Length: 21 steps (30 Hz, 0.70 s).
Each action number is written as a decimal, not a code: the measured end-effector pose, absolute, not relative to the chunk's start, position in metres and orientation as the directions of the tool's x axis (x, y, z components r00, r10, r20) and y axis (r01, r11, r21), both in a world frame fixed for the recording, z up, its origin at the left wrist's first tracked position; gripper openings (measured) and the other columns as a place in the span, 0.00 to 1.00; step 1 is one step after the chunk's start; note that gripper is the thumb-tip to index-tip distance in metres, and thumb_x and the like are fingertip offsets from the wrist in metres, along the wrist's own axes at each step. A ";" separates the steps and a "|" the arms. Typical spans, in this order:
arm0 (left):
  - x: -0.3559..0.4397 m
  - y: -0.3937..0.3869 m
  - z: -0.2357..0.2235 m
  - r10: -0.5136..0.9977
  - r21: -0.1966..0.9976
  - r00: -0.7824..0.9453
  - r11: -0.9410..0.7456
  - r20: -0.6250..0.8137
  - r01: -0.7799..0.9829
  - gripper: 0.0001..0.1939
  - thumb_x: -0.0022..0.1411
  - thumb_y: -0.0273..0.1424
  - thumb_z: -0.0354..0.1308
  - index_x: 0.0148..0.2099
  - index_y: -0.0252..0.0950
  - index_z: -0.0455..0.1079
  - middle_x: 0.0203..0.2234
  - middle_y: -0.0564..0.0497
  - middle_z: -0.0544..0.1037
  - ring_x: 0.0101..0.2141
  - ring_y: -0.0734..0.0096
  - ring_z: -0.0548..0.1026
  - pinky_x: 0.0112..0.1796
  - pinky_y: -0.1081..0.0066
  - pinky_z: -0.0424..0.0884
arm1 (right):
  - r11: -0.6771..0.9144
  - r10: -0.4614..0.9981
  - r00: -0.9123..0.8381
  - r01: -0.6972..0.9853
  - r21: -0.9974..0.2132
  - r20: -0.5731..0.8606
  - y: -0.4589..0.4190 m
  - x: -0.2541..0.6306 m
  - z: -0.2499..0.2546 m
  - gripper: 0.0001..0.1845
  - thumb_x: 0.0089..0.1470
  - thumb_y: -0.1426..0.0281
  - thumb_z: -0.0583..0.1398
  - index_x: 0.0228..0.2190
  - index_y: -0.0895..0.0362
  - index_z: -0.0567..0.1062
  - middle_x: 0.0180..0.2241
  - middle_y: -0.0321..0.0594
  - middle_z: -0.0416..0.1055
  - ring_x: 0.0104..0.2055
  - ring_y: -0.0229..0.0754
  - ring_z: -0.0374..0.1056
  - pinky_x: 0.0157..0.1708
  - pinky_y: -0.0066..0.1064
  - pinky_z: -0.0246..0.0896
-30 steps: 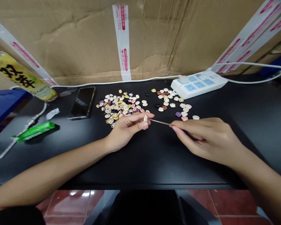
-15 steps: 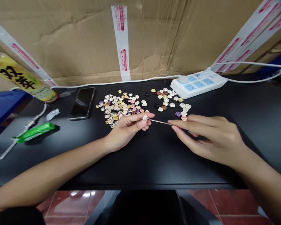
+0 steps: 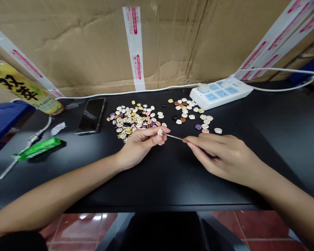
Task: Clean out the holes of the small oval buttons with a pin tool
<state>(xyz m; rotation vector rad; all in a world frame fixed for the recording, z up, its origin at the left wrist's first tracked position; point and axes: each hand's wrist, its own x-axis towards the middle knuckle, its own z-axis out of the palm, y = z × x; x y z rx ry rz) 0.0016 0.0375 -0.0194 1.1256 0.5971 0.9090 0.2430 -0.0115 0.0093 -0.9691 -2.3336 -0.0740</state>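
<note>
Between thumb and fingers, my left hand [image 3: 140, 145] pinches a small cream two-hole cord lock [image 3: 160, 132]. My right hand [image 3: 225, 155] grips a thin metal pick [image 3: 174, 136], whose far end meets the cord lock; whether it sits inside a hole is too small to tell. Just behind my left hand lies a heap of cord locks [image 3: 138, 121] in cream, yellow, pink, purple, brown and black, some with thin stubs sticking out. A looser group of cord locks [image 3: 192, 117] spreads to the right, with a cream cord lock [image 3: 218, 130] near my right hand.
A white power strip [image 3: 222, 93] with its cables lies at the back right against the cardboard [image 3: 94, 45]. On the left are a black phone [image 3: 91, 116], a green wrapper [image 3: 39, 149], a crumpled white scrap [image 3: 58, 128] and a yellow drink bottle [image 3: 23, 87].
My right hand has moved slightly left and down, uncovering a cream cord lock on the table. The pick still meets the cord lock in my left hand, which has barely shifted.
</note>
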 end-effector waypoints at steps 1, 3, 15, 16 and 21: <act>0.001 0.038 -0.020 0.852 0.943 0.522 0.138 0.042 -0.302 0.11 0.58 0.34 0.68 0.44 0.39 0.81 0.29 0.52 0.75 0.32 0.77 0.69 0.40 0.72 0.65 | 0.738 0.612 -0.562 0.659 -0.145 0.556 -0.011 0.243 0.009 0.09 0.61 0.76 0.58 0.43 0.59 0.76 0.30 0.37 0.76 0.25 0.35 0.69 0.24 0.29 0.60; 0.001 0.037 -0.020 0.847 0.954 0.529 0.114 0.051 -0.276 0.10 0.59 0.33 0.67 0.43 0.39 0.81 0.28 0.53 0.75 0.32 0.78 0.69 0.40 0.73 0.64 | 0.746 0.577 -0.598 0.663 -0.062 0.556 -0.012 0.244 0.008 0.09 0.61 0.77 0.58 0.42 0.60 0.76 0.29 0.37 0.75 0.24 0.34 0.68 0.22 0.30 0.59; 0.001 0.036 -0.021 0.863 0.962 0.501 0.077 0.067 -0.261 0.10 0.59 0.35 0.67 0.41 0.36 0.80 0.25 0.53 0.72 0.30 0.75 0.67 0.38 0.69 0.63 | 0.701 0.396 -0.733 0.630 0.334 0.553 -0.021 0.233 0.006 0.13 0.58 0.81 0.55 0.43 0.70 0.75 0.21 0.37 0.67 0.19 0.38 0.62 0.18 0.33 0.58; 0.001 0.036 -0.021 0.863 0.960 0.501 0.084 0.065 -0.268 0.10 0.59 0.35 0.67 0.41 0.36 0.80 0.25 0.53 0.72 0.29 0.75 0.67 0.38 0.69 0.63 | 0.709 0.435 -0.675 0.665 0.236 0.595 -0.021 0.231 0.003 0.12 0.58 0.81 0.56 0.43 0.67 0.75 0.22 0.36 0.68 0.19 0.37 0.62 0.18 0.32 0.58; 0.004 0.035 -0.016 0.868 0.949 0.494 0.122 0.039 -0.290 0.09 0.59 0.35 0.67 0.39 0.35 0.80 0.25 0.53 0.71 0.29 0.76 0.66 0.36 0.70 0.63 | 0.682 0.608 -0.450 0.718 -0.139 0.654 -0.020 0.222 -0.007 0.08 0.61 0.77 0.57 0.43 0.60 0.74 0.21 0.31 0.69 0.19 0.32 0.62 0.19 0.28 0.58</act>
